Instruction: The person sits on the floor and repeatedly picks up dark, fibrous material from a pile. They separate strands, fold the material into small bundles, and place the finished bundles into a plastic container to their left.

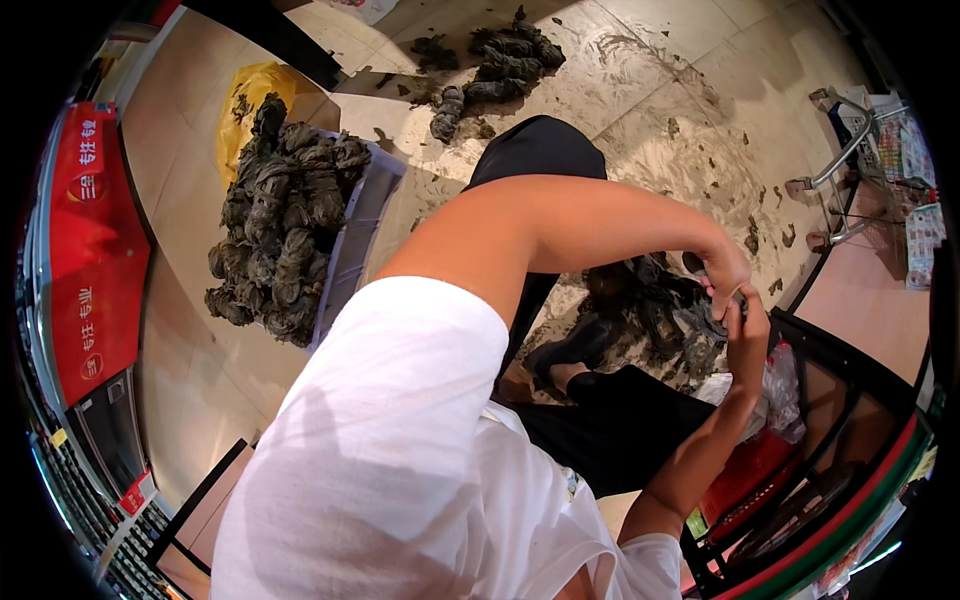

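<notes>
My left hand (723,286) reaches across in front of me, its fingers curled and partly hidden. A small dark piece shows beside it, and whether I hold it is unclear. My right hand (748,324) meets it from below, the fingers of both touching. Just beneath and left of them lies a heap of dark, wet leafy vegetable (660,304) on the muddy floor, between my legs. To the left, tied bundles of dark leafy vegetable (281,217) are piled high in a pale purple plastic crate (352,232).
More bundles (510,64) lie on the smeared tile floor (645,97). A yellow plastic bag (244,97) sits behind the crate. Wheeled metal cart legs (832,180) stand at right, a black-framed rack (825,375) beside my right arm, a red-panelled display unit (90,247) far left.
</notes>
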The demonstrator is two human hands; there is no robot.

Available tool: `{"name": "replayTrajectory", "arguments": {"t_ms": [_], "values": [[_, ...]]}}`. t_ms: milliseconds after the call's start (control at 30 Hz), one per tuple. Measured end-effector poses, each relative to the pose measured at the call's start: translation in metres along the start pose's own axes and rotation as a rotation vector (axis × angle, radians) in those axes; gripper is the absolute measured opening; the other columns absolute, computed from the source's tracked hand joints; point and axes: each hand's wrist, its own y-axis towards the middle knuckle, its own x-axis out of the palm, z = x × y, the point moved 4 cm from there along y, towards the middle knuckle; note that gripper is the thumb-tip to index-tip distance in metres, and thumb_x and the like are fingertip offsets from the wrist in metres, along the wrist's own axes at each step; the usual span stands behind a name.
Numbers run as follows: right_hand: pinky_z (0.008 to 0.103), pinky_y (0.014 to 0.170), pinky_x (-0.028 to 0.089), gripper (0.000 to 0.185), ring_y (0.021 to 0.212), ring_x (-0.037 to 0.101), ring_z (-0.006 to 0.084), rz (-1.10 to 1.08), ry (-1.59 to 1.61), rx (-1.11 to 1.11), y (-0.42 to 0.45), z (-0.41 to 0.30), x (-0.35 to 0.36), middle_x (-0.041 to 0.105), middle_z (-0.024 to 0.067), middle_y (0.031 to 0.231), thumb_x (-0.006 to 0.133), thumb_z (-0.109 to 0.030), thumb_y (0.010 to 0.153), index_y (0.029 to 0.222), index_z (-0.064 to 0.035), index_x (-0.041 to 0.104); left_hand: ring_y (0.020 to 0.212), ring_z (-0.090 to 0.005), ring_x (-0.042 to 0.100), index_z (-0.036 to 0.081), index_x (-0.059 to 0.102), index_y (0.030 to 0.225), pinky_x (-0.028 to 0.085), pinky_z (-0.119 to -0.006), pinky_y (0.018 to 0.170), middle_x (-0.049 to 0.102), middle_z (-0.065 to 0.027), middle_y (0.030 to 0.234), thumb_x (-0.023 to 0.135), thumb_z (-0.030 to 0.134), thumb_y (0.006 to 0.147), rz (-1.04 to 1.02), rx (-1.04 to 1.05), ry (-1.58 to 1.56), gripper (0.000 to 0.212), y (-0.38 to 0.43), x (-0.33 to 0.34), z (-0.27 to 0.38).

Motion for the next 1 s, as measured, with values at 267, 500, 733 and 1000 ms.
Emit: {"name": "replayTrajectory", "arguments": {"t_ms": [267,500,733,1000], "values": [[0.0273,0.081,0.042,0.019,0.087,0.052,0.0133,0.084,0.611,0.070,-0.001,0.029,-0.018,0.056,0.0076,0.097,0.055,-0.011,0.092,0.105,0.0018,0.050,0.073,-0.0359,0.061,-0.001,0.066,0.083,0.046,-0.042,0.066,0.065,-0.0184,0.075,0.078,0.039,0.071,0.440,-0.022,0.350,0.043,-0.010,0.001,0.022],[0.0267,0.082,0.043,0.018,0.090,0.054,0.0136,0.529,0.651,-0.055,0.005,0.042,-0.032,0.058,0.0082,0.099,0.059,-0.009,0.092,0.105,0.0005,0.050,0.067,-0.0386,0.059,0.002,0.067,0.084,0.045,-0.044,0.061,0.063,-0.0183,0.071,0.077,0.047,0.068,0.449,0.138,0.169,0.049,0.028,-0.012,0.015],[0.0260,0.080,0.045,0.031,0.088,0.056,0.0135,0.680,0.355,-0.010,0.019,0.025,-0.050,0.061,0.0083,0.100,0.049,-0.026,0.098,0.109,0.0016,0.057,0.075,-0.0383,0.064,0.006,0.068,0.086,0.050,-0.043,0.066,0.064,-0.0224,0.075,0.068,0.036,0.075,0.865,0.095,0.107,0.032,0.008,-0.015,0.046],[0.0264,0.064,0.043,0.064,0.070,0.055,0.0139,0.284,0.316,0.253,0.035,0.039,-0.039,0.061,0.0068,0.088,0.031,-0.054,0.098,0.119,0.0013,0.055,0.078,-0.0324,0.067,0.014,0.068,0.088,0.052,-0.042,0.064,0.069,-0.0117,0.081,0.051,0.019,0.082,1.033,0.270,0.585,0.018,-0.004,-0.026,0.050]]}}
